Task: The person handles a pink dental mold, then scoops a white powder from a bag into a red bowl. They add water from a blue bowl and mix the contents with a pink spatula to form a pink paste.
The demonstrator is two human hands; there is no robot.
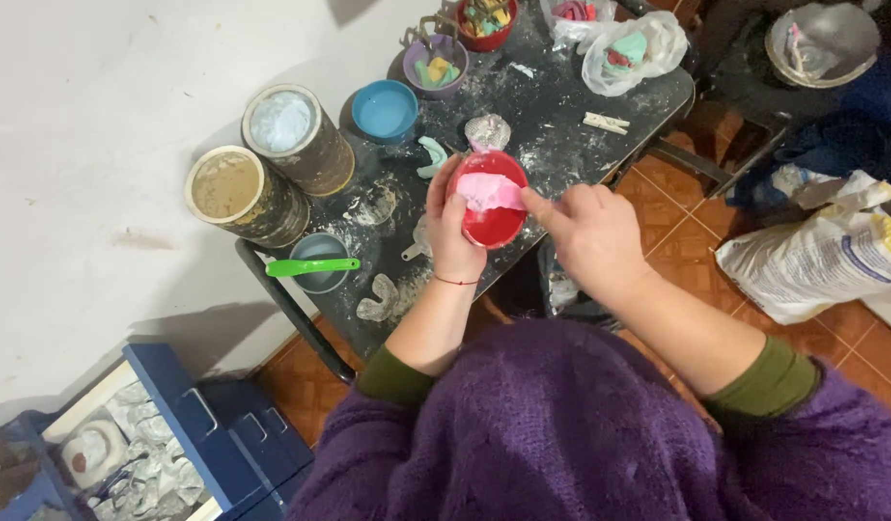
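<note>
Beneath both hands stands a dark, powder-dusted table, with a white printed sack on the tiled floor well off to the outer side of the right hand. Beyond the left hand, toward the wall, two open tins stand side by side, one holding tan powder and one holding white powder. Just past the left hand's fingertips sits a blue bowl, and to its outer side, nearer the person, a small grey bowl carries a green spatula laid across its rim. A clear plastic bag lies at the far end of the table, above the right hand. The left hand is wrapped around the side of a red bowl, gripping it and holding it just above the table's near edge, between the two hands. The right hand is closed around something that reaches into the bowl, with the forefinger stretched toward the pink paste inside; what it grips is mostly hidden by the fingers. White plaster casts lie just below the left wrist.
</note>
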